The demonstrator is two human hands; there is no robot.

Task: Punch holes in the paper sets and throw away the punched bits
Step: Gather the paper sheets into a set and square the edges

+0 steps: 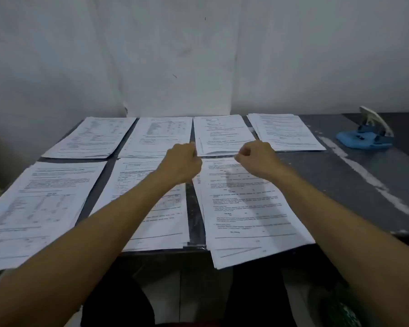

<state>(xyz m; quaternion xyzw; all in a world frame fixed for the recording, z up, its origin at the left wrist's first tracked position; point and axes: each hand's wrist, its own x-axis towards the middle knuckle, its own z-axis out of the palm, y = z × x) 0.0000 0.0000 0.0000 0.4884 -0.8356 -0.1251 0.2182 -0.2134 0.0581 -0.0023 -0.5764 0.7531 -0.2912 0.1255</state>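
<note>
Both hands hover with fingers curled inward, and whether they pinch anything cannot be told. The left hand [183, 161] sits over the gap between stacks; the right hand [257, 159] hangs above the far edge of the nearest white printed paper set [250, 208]. Just beyond the fingertips lies another white printed sheaf [222, 135]. Far right of the right fingers, a blue hole punch with a white lever [366, 133] rests on the dark grey table [340, 185]. Both forearms stretch forward, bare.
</note>
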